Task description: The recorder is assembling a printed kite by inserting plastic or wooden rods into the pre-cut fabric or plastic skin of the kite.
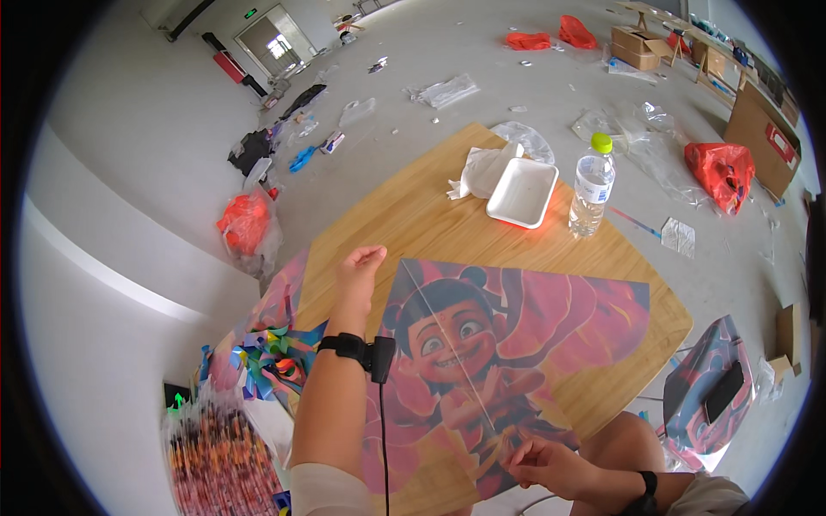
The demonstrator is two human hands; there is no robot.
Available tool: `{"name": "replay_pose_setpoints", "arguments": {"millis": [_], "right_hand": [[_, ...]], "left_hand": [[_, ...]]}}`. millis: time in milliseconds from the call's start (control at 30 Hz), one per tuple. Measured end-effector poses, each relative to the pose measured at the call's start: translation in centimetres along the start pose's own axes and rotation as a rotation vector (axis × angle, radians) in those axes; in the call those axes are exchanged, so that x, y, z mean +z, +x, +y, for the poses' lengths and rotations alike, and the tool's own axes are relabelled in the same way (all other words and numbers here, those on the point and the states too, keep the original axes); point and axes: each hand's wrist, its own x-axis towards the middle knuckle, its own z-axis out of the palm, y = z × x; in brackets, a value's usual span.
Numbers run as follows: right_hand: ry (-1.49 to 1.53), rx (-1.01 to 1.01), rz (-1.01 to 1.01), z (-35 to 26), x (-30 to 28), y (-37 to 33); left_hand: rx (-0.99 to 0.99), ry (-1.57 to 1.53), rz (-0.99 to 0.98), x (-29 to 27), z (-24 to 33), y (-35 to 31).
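Note:
A printed sheet [533,335] with a cartoon child figure in pink and purple lies on the wooden table [413,215] before me. A thin pale line or stick [449,338] runs slantwise across it. My left hand [365,261] is held up beyond the sheet's left side, fingers pinched together; anything in them is too small to make out. Over the sheet's near edge, my right hand [546,467] has its thumb and fingers drawn together close to the line's lower end. Whether it grips the line, I cannot tell. A black strap with a box and cable circles my left wrist.
A white tray [523,193], crumpled plastic and a water bottle [592,191] stand at the table's far side. Colourful ribbon-like pieces [275,361] and a bag of printed bundles [222,456] are at left. A patterned stool with a dark phone [724,392] stands right; litter covers the floor.

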Motion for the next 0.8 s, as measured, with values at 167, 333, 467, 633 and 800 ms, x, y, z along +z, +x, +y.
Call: {"name": "replay_pose_setpoints", "arguments": {"millis": [167, 333, 467, 633, 800], "right_hand": [[0.055, 0.011, -0.154, -1.5, 0.5, -0.8], [0.315, -0.023, -0.173, -3.5, 1.9, -0.9], [0.424, -0.028, -0.187, -3.9, 1.8, -0.5], [0.475, -0.012, -0.186, -4.3, 1.8, -0.1], [0.45, 0.001, -0.171, -4.5, 2.0, 0.2]], "left_hand": [[0.061, 0.03, 0.062, 1.6, -4.9, 2.5], [0.091, 0.073, 0.027, 2.3, -7.1, 4.2], [0.047, 0.038, 0.029, 2.0, -9.0, 5.4], [0.036, 0.157, 0.114, 2.6, -9.7, 5.8], [0.017, 0.196, 0.104, 2.1, -10.1, 6.4]]}}
